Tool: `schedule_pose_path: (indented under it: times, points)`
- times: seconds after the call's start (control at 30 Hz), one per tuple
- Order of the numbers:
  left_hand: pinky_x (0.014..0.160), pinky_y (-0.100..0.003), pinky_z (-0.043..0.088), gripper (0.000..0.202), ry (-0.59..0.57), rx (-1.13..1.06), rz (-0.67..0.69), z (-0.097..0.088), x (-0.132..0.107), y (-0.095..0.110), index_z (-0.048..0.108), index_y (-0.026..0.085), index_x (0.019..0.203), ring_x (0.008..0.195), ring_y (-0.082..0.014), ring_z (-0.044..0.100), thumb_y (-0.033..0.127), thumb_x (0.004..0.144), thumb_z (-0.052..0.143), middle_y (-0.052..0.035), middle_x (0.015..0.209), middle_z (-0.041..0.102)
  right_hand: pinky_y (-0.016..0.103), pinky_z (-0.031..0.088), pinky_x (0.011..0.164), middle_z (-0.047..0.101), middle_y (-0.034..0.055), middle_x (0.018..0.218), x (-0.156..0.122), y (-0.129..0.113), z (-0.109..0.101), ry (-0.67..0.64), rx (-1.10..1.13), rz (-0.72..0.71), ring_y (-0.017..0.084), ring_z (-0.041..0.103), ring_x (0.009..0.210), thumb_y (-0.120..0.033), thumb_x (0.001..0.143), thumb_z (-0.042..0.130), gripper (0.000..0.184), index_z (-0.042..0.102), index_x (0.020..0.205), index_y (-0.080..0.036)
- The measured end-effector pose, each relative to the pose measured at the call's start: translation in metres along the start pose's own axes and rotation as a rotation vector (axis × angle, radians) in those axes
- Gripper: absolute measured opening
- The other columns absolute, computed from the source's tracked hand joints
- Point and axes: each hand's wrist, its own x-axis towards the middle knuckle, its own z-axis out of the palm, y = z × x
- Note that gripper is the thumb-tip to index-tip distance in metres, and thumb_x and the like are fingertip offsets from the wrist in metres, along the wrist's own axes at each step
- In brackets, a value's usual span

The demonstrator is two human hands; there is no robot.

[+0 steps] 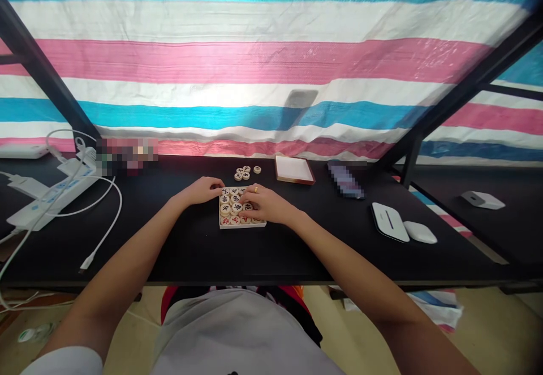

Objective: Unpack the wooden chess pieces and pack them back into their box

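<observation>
A shallow white box (242, 226) lies on the black table, filled with round Chinese chess pieces (236, 207). The pieces carry black characters, with red ones along the near row. At the box's far left corner, my left hand (205, 189) is curled with its fingertips against the edge. My right hand (266, 203), wearing a ring, reaches over the box's right side. Its thumb and fingers are bent around a piece among the others; the hand hides part of the right columns. Several loose chess pieces (245, 176) lie just beyond the box.
A box lid (294, 169) lies inside up at the back, beside a phone (345, 180). On the right are a white flat device (389, 222) and a white rounded case (419, 232). A power strip (55, 191) with white cables (117, 216) occupies the left. Striped sheeting hangs behind.
</observation>
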Motion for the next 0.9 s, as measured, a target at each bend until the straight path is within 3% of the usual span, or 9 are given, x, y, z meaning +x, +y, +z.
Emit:
schedule_pose_path:
  times: [0.23, 0.4, 0.57, 0.9]
  points:
    - [0.066, -0.026, 0.042, 0.034, 0.002, -0.014, -0.003, 0.000, -0.001, 0.000, 0.067, 0.018, 0.092, 0.073, -0.0174, 0.058, 0.038, 0.078, 0.044, -0.0021, 0.083, 0.067, 0.033, 0.046, 0.087, 0.062, 0.0081, 0.098, -0.001, 0.007, -0.003, 0.141, -0.030, 0.034, 0.020, 0.055, 0.096, -0.036, 0.092, 0.048, 0.024, 0.065, 0.099, -0.020]
    - [0.067, -0.025, 0.042, 0.033, -0.002, -0.010, -0.004, 0.001, 0.000, -0.003, 0.067, 0.019, 0.093, 0.075, -0.0176, 0.059, 0.037, 0.078, 0.044, -0.0023, 0.085, 0.067, 0.038, 0.045, 0.093, 0.059, 0.0106, 0.111, -0.006, 0.043, 0.008, 0.267, -0.098, 0.193, 0.022, 0.053, 0.105, -0.020, 0.094, 0.038, 0.029, 0.060, 0.112, -0.019]
    - [0.066, -0.025, 0.042, 0.033, -0.005, -0.013, 0.005, 0.001, 0.001, -0.003, 0.067, 0.019, 0.092, 0.075, -0.0176, 0.059, 0.037, 0.078, 0.044, -0.0021, 0.085, 0.067, 0.042, 0.043, 0.098, 0.056, 0.0143, 0.123, -0.010, 0.075, 0.023, 0.181, -0.180, 0.273, 0.024, 0.053, 0.110, -0.015, 0.090, 0.040, 0.036, 0.057, 0.121, -0.014]
    - [0.066, -0.025, 0.042, 0.034, -0.003, 0.009, 0.005, 0.000, 0.000, -0.001, 0.068, 0.018, 0.093, 0.075, -0.0178, 0.059, 0.037, 0.079, 0.043, -0.0027, 0.085, 0.067, 0.042, 0.038, 0.104, 0.048, 0.0146, 0.137, -0.002, 0.077, 0.030, 0.095, -0.283, 0.250, 0.026, 0.044, 0.125, -0.023, 0.093, 0.040, 0.043, 0.049, 0.134, -0.013]
